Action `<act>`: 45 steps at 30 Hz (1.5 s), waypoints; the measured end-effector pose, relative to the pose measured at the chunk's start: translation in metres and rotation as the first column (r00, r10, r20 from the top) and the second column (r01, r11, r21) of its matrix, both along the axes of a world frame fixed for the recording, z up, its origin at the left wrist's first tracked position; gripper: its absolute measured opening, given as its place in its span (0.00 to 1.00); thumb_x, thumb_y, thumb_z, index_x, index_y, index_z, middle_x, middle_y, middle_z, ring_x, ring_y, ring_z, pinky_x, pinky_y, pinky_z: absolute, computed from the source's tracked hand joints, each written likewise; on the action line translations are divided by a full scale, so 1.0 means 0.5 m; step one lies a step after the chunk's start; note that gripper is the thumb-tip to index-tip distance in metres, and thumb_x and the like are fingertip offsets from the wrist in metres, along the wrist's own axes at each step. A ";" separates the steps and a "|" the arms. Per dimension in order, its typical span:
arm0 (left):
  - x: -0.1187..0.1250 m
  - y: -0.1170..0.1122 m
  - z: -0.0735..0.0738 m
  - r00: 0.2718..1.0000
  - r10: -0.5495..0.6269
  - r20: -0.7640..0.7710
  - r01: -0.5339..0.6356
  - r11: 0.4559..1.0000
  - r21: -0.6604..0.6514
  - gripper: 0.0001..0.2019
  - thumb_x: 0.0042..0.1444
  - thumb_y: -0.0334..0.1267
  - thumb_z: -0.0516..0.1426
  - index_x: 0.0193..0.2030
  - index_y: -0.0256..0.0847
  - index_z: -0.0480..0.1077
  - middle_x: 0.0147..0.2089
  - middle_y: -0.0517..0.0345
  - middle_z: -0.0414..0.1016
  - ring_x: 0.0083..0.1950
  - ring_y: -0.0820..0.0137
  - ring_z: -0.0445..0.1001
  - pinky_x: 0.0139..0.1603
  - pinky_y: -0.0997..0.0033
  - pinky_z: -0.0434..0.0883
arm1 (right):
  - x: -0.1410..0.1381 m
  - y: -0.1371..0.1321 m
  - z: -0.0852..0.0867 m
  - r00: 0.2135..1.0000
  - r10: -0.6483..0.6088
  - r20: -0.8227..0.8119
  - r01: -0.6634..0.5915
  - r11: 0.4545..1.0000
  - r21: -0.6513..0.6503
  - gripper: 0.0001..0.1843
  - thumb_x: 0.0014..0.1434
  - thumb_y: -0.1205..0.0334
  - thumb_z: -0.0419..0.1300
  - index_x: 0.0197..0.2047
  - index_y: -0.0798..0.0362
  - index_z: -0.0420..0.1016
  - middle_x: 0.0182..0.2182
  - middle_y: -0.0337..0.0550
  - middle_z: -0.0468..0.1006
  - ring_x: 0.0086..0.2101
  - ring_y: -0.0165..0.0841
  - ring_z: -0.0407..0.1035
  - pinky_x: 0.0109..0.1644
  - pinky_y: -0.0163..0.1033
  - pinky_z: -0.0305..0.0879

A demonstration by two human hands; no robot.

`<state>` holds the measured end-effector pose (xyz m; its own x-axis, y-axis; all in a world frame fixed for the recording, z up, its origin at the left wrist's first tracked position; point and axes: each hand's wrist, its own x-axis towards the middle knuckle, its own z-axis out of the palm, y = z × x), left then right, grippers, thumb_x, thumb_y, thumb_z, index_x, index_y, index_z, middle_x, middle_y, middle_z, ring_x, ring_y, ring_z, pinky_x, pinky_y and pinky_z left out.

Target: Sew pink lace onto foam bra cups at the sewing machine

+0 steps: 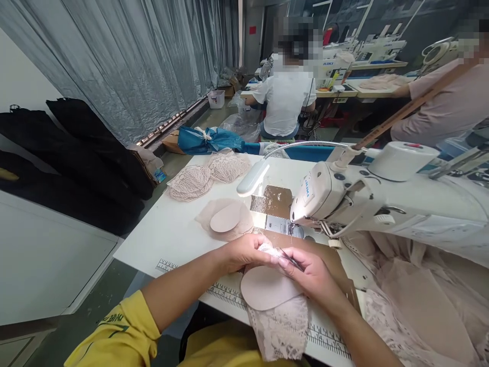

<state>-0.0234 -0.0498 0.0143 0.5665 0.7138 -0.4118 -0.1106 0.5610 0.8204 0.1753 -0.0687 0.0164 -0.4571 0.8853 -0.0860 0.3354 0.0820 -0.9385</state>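
Observation:
My left hand (248,252) is closed on the upper edge of a beige lace piece (278,331), pinching it between thumb and fingers. A smooth oval pad (269,288) lies against the lace, which hangs over the front edge of the table. My right hand (311,270) meets the left at the same lace edge. In its fingers is a small dark metal tool, apparently thread snips (293,260), with the tip pointing toward the lace. Both hands are just in front of the sewing machine's needle area, and the fingers partly hide the gripped edge.
The sewing machine (344,196) with its lamp (252,178) stands on the right. Another pad on sheer fabric (225,218) and lace cups (208,176) lie on the white table (160,237). More beige fabric (420,295) is heaped at right. Two people sit beyond.

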 end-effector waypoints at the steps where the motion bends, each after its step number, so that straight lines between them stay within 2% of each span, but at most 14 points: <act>1: 0.007 -0.001 -0.003 1.000 0.020 0.002 -0.020 0.999 -0.025 0.19 0.37 0.39 0.71 0.31 0.36 0.68 0.26 0.64 0.67 0.25 0.79 0.64 0.27 0.79 0.61 | 0.001 0.000 -0.002 0.999 -0.032 0.007 0.032 0.999 0.004 0.16 0.61 0.49 0.54 0.34 0.51 0.74 0.30 0.39 0.74 0.33 0.33 0.66 0.37 0.36 0.62; 4: 0.014 -0.002 -0.004 0.999 0.022 -0.027 -0.023 0.999 -0.040 0.17 0.38 0.37 0.71 0.31 0.36 0.69 0.24 0.65 0.68 0.24 0.78 0.64 0.27 0.77 0.62 | 0.008 0.002 -0.007 0.989 -0.142 0.025 0.143 0.990 -0.014 0.15 0.60 0.48 0.55 0.37 0.50 0.74 0.31 0.39 0.75 0.33 0.34 0.68 0.37 0.37 0.63; 8: 0.008 -0.004 0.001 0.999 0.019 -0.050 -0.018 1.000 0.022 0.15 0.41 0.40 0.69 0.32 0.34 0.72 0.28 0.60 0.72 0.29 0.75 0.68 0.32 0.74 0.64 | 0.016 0.007 -0.013 0.965 -0.257 0.041 0.257 0.966 0.009 0.15 0.57 0.48 0.58 0.39 0.50 0.75 0.35 0.40 0.78 0.36 0.35 0.71 0.39 0.37 0.66; 12: 0.003 -0.004 0.006 0.997 0.020 -0.077 -0.014 0.997 0.070 0.15 0.43 0.44 0.67 0.30 0.34 0.73 0.28 0.59 0.71 0.29 0.74 0.68 0.32 0.72 0.64 | 0.025 0.012 -0.024 0.948 -0.316 0.016 0.316 0.949 0.004 0.17 0.57 0.47 0.58 0.42 0.51 0.75 0.36 0.43 0.79 0.36 0.36 0.72 0.42 0.39 0.68; 15: 0.002 -0.002 0.008 0.997 0.022 -0.079 -0.016 0.997 0.081 0.15 0.43 0.44 0.67 0.29 0.34 0.72 0.27 0.59 0.71 0.29 0.73 0.68 0.32 0.72 0.63 | 0.029 0.013 -0.030 0.950 -0.313 -0.001 0.313 0.950 -0.023 0.21 0.56 0.46 0.58 0.45 0.52 0.74 0.38 0.46 0.80 0.37 0.37 0.73 0.43 0.41 0.69; 19: 0.001 -0.002 0.004 0.997 0.012 -0.081 -0.005 0.996 0.088 0.16 0.44 0.46 0.67 0.31 0.34 0.74 0.29 0.57 0.72 0.30 0.72 0.69 0.33 0.72 0.64 | 0.028 0.006 -0.024 0.942 -0.335 -0.018 0.334 0.942 -0.028 0.21 0.54 0.46 0.60 0.46 0.51 0.75 0.44 0.47 0.79 0.42 0.38 0.73 0.47 0.41 0.69; 25: -0.012 0.005 -0.006 0.991 0.001 -0.132 0.024 0.982 0.188 0.16 0.48 0.47 0.65 0.36 0.34 0.75 0.30 0.56 0.73 0.30 0.73 0.69 0.33 0.73 0.64 | 0.028 0.001 -0.009 0.988 -0.136 0.066 0.140 0.989 -0.045 0.21 0.56 0.48 0.59 0.49 0.50 0.73 0.39 0.45 0.78 0.41 0.37 0.73 0.48 0.43 0.70; 28: -0.016 0.007 -0.005 0.987 -0.055 -0.151 0.083 0.980 0.182 0.17 0.47 0.45 0.66 0.40 0.36 0.74 0.30 0.58 0.72 0.29 0.75 0.67 0.32 0.74 0.63 | 0.026 0.001 -0.006 0.987 -0.157 0.028 0.158 0.986 -0.043 0.20 0.56 0.48 0.60 0.48 0.51 0.73 0.41 0.46 0.78 0.42 0.38 0.73 0.48 0.44 0.71; 30: -0.011 0.005 -0.003 0.992 -0.082 -0.097 0.098 0.980 0.173 0.18 0.46 0.43 0.67 0.42 0.36 0.74 0.33 0.56 0.73 0.32 0.73 0.69 0.36 0.73 0.65 | 0.020 -0.002 -0.001 0.986 -0.169 -0.015 0.168 0.984 -0.064 0.20 0.56 0.49 0.61 0.47 0.51 0.73 0.43 0.47 0.78 0.44 0.38 0.73 0.49 0.44 0.71; 33: 0.001 0.001 -0.003 0.999 -0.040 -0.034 0.045 0.984 0.172 0.16 0.45 0.44 0.68 0.36 0.35 0.74 0.36 0.53 0.74 0.37 0.71 0.71 0.41 0.71 0.66 | 0.011 -0.008 0.007 0.979 -0.196 -0.049 0.191 0.977 -0.098 0.19 0.55 0.49 0.61 0.46 0.50 0.74 0.42 0.46 0.79 0.43 0.38 0.73 0.48 0.42 0.72; 36: 0.006 0.000 -0.005 0.997 0.035 -0.070 -0.024 0.989 0.147 0.17 0.44 0.45 0.68 0.31 0.34 0.72 0.30 0.57 0.72 0.31 0.74 0.68 0.35 0.73 0.64 | 0.006 -0.013 0.012 0.962 -0.269 -0.048 0.262 0.957 -0.121 0.21 0.54 0.47 0.62 0.46 0.51 0.74 0.39 0.44 0.79 0.41 0.37 0.74 0.47 0.42 0.72; 40: -0.002 0.002 -0.003 0.990 0.120 -0.081 -0.112 0.989 0.094 0.18 0.44 0.46 0.68 0.33 0.35 0.71 0.29 0.59 0.71 0.28 0.76 0.67 0.31 0.74 0.63 | 0.006 -0.016 0.011 0.954 -0.300 -0.017 0.297 0.948 -0.117 0.23 0.51 0.47 0.63 0.47 0.52 0.74 0.40 0.46 0.80 0.43 0.39 0.74 0.49 0.44 0.71; 45: -0.006 0.001 0.001 0.981 0.148 -0.126 -0.136 0.986 0.100 0.17 0.45 0.47 0.67 0.33 0.35 0.71 0.26 0.61 0.69 0.25 0.78 0.64 0.28 0.77 0.60 | 0.008 -0.015 0.010 0.932 -0.362 -0.019 0.358 0.928 -0.106 0.22 0.53 0.46 0.61 0.46 0.52 0.73 0.40 0.47 0.80 0.43 0.39 0.74 0.49 0.44 0.71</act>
<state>-0.0261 -0.0492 0.0149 0.4013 0.8211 -0.4059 -0.0710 0.4698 0.8799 0.1791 -0.0761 0.0214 -0.1136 0.9788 -0.1705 0.2896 -0.1316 -0.9481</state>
